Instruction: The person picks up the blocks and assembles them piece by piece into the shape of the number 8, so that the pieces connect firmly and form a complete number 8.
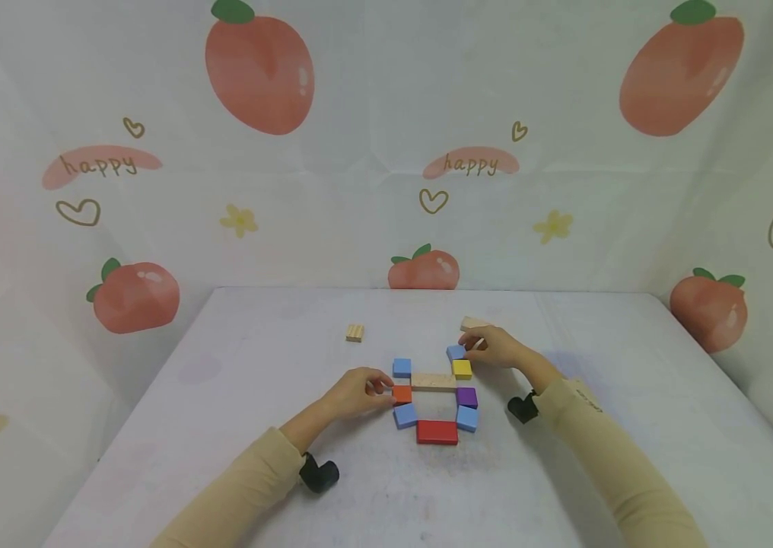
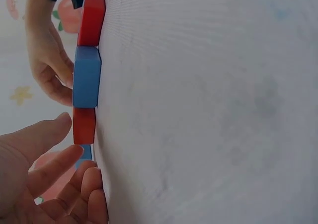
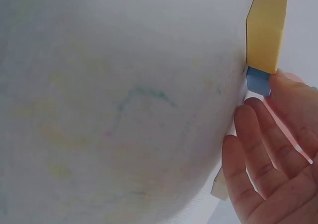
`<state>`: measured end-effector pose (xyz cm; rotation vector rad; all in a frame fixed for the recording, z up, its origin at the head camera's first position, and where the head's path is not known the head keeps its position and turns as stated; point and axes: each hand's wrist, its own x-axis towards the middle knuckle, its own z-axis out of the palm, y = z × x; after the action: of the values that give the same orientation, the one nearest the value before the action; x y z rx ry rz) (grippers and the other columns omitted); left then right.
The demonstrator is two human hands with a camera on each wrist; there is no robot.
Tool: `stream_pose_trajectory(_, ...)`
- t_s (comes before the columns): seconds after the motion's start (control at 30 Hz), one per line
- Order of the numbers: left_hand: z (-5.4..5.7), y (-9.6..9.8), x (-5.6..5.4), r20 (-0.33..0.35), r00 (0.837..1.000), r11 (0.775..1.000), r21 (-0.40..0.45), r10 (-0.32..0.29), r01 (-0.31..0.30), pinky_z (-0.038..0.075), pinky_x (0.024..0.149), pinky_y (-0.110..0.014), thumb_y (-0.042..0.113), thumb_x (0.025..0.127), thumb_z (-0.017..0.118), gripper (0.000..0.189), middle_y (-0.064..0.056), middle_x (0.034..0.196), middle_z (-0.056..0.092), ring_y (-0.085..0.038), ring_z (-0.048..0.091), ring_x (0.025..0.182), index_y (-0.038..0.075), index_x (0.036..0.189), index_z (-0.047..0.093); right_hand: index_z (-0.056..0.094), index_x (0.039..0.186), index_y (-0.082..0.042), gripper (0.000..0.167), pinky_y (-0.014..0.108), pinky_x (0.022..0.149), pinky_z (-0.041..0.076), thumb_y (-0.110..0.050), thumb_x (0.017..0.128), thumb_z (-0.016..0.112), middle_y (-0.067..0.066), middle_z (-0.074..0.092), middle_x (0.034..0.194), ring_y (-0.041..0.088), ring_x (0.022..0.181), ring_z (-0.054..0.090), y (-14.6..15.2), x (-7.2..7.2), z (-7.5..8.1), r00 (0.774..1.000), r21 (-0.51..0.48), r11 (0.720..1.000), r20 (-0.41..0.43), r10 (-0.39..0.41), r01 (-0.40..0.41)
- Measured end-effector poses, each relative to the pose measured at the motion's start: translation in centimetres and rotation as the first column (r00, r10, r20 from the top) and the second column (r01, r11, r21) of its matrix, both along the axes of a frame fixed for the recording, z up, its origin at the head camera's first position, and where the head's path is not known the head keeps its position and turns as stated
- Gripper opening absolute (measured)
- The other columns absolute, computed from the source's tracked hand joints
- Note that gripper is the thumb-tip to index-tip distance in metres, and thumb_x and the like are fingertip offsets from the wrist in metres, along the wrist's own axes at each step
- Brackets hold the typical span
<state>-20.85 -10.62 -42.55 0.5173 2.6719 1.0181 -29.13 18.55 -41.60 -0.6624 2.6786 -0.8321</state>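
On the white table, coloured blocks and a wooden plank form a ring. My left hand (image 1: 361, 392) is at its left side, thumb and fingers loosely spread beside an orange-red block (image 1: 402, 394). In the left wrist view the fingertips lie right at that block's edge. At the far right corner, my right hand (image 1: 494, 347) pinches a blue block (image 3: 258, 81) between thumb and index finger, the other fingers loosely bent. Directly in front of that block sits a yellow block (image 1: 462, 370). The wooden plank (image 1: 433, 382) spans between the two sides.
Other blue blocks (image 1: 405, 415), a purple block (image 1: 466, 397) and a red block (image 1: 437, 432) make up the rest of the ring. Further back are a small ridged wooden block (image 1: 355, 332) and a pale wooden plank (image 1: 474, 323). A printed cloth (image 1: 373, 91) hangs behind the table.
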Motion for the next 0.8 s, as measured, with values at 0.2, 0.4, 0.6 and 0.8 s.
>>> stream_pose_trajectory(0.2,0.6,-0.4,-0.5,0.001,1.0,0.999,0.032,0.02,-0.02,0.046,0.067,-0.022,0.02,0.086,0.066,0.023,-0.003,0.091,0.063,-0.012,0.054,0.079,0.009,0.106,0.065,0.061,0.112,-0.001,0.026,0.041,0.088,0.051,-0.011,0.088,0.062,0.016,0.063,0.106,0.027,0.095,0.06,0.1,0.1,-0.1,1.0,-0.007,1.0,0.003,0.001,-0.001)
stream_pose_trajectory(0.4,2.3,-1.1,-1.7,-0.097,0.99,0.994,0.048,0.101,-0.096,0.046,0.064,-0.022,0.019,0.086,0.066,0.022,-0.005,0.088,0.065,-0.013,0.056,0.076,0.006,0.104,0.067,0.061,0.113,-0.002,0.027,0.04,0.088,0.051,-0.012,0.088,0.062,0.016,0.063,0.107,0.025,0.094,0.06,0.1,0.0,-0.3,1.0,-0.01,1.0,0.001,-0.007,0.007)
stream_pose_trajectory(0.6,3.6,-2.3,-3.2,-0.186,0.97,0.988,0.046,0.154,-0.148,0.05,0.074,-0.031,0.017,0.086,0.065,0.023,-0.011,0.092,0.067,-0.02,0.061,0.08,0.003,0.104,0.068,0.061,0.112,-0.002,0.026,0.04,0.088,0.052,-0.012,0.088,0.062,0.016,0.063,0.107,0.025,0.094,0.06,0.1,0.0,-0.3,1.0,-0.005,1.0,-0.009,-0.009,0.009)
stream_pose_trajectory(0.8,3.7,-3.5,-4.8,-0.192,0.96,0.979,0.015,0.204,-0.205,0.051,0.074,-0.032,0.016,0.088,0.062,0.025,-0.014,0.096,0.067,-0.025,0.062,0.084,0.001,0.107,0.067,0.061,0.112,-0.002,0.026,0.04,0.089,0.051,-0.011,0.088,0.062,0.016,0.063,0.106,0.025,0.095,0.06,0.1,0.0,-0.3,1.0,-0.006,1.0,-0.009,-0.008,0.008)
